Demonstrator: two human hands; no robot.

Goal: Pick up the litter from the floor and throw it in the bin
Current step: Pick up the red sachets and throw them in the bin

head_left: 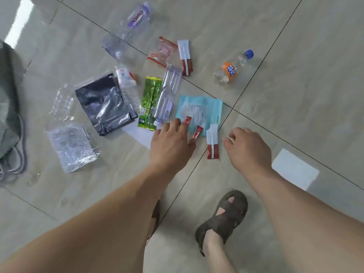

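Observation:
Litter lies scattered on the tiled floor. My left hand (171,141) reaches down with fingers spread, its tips over two small red sachets (197,132) on a light blue packet (199,110). It grips nothing. My right hand (248,148) hovers open just right of a red-and-white sachet (212,144). A green wrapper (149,101) and a clear bottle (167,95) lie just beyond my left hand. Farther off are an orange-labelled bottle (230,70), a purple-labelled bottle (136,18) and another red-and-white sachet (185,54).
A black plastic bag (104,103) and crumpled clear wrappers (71,146) lie at the left. A grey bag with straps (9,123) sits at the left edge. My sandalled foot (222,219) stands near the bottom. No bin is in view.

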